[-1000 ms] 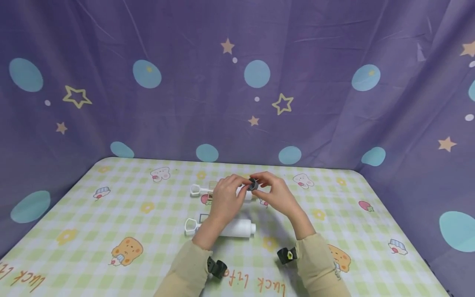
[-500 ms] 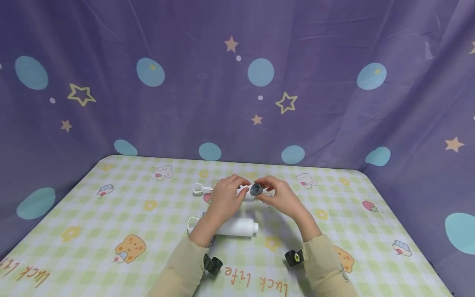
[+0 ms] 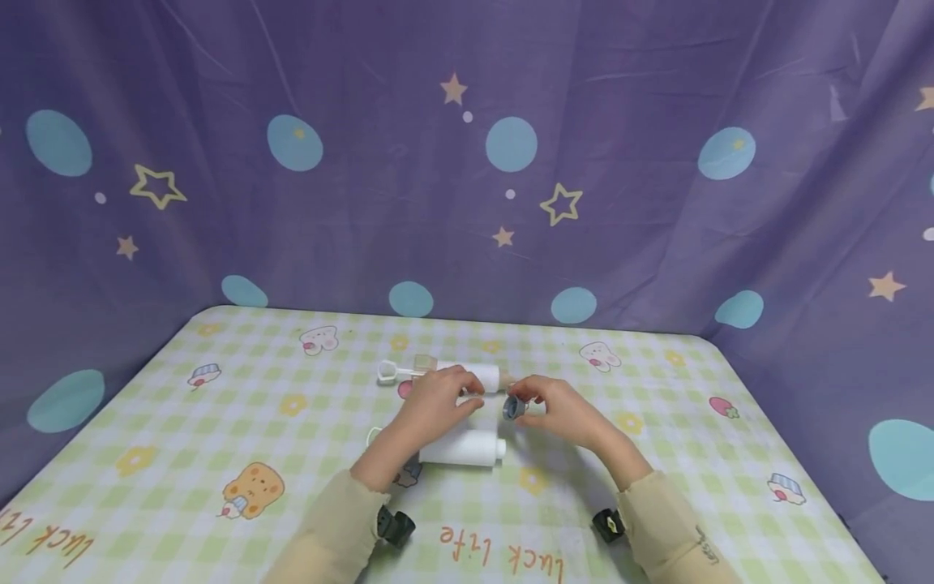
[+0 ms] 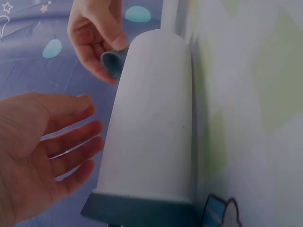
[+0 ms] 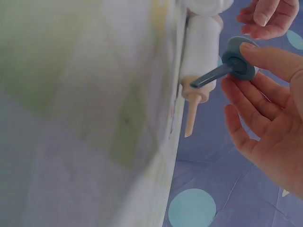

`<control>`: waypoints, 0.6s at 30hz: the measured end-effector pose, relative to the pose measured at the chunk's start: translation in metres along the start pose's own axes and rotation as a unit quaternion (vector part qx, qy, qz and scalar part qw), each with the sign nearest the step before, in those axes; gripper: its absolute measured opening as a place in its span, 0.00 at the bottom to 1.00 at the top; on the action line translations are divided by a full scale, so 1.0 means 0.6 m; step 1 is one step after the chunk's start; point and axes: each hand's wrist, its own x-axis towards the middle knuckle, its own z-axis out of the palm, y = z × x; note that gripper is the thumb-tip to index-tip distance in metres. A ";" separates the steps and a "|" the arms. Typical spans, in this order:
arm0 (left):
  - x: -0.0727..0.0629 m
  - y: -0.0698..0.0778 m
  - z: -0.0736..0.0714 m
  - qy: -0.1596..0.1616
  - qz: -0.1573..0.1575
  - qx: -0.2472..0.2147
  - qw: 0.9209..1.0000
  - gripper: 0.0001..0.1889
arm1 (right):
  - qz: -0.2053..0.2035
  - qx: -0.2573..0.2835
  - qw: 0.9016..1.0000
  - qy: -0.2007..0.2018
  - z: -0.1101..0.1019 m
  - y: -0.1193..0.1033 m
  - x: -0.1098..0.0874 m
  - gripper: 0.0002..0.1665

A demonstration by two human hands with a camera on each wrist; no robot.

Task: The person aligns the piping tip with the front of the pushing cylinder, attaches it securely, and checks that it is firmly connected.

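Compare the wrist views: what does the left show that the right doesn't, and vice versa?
Only left wrist: the dark teal collar at one end of the near bottle.
Only right wrist: the slim nozzle of the gray-blue cap, and the far bottle with its beige nozzle.
Both: the left hand, the right hand holding that cap, and part of the near bottle.

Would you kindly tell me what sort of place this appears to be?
Probably a staged recording booth rather than an ordinary room: a purple star-patterned curtain hangs behind and on both sides of a green-checked tablecloth, and two black wrist cameras are in view.
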 end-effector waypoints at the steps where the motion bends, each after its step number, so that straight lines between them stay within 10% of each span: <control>1: -0.002 -0.001 0.000 -0.015 0.004 0.001 1.000 0.06 | 0.000 0.000 1.000 -0.004 0.000 0.000 -0.002 0.22; 18: -0.037 -0.009 0.006 -0.145 0.052 -0.004 0.988 0.16 | -0.025 -0.013 0.998 -0.050 0.005 0.003 -0.018 0.21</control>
